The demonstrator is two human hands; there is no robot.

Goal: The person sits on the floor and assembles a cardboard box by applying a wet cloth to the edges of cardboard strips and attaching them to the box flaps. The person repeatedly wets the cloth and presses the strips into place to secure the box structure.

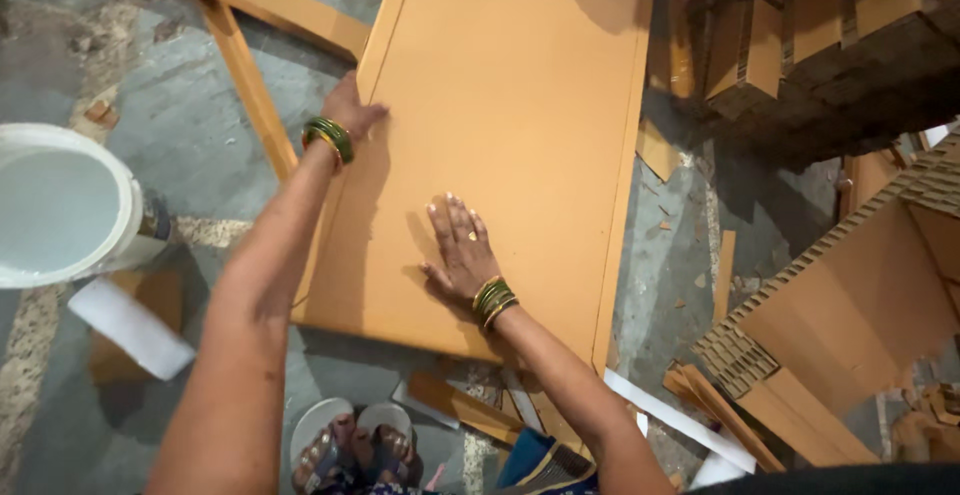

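A: Where the white bucket (60, 205) stood at far left, what lay beside it?

B: The left hand (350, 113), fingers spread, gripping nothing, rested on the left edge of the cardboard sheet (510, 105) on the floor.

A: And rightward?

B: The right hand (458, 250) pressed flat mid-sheet. Uneven pressure could probably have slid it over the wooden strip (250, 85).

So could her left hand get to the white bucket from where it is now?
Probably yes: the left hand rests on the cardboard sheet's left edge, and only open floor and a thin cardboard strip lie between it and the white bucket.
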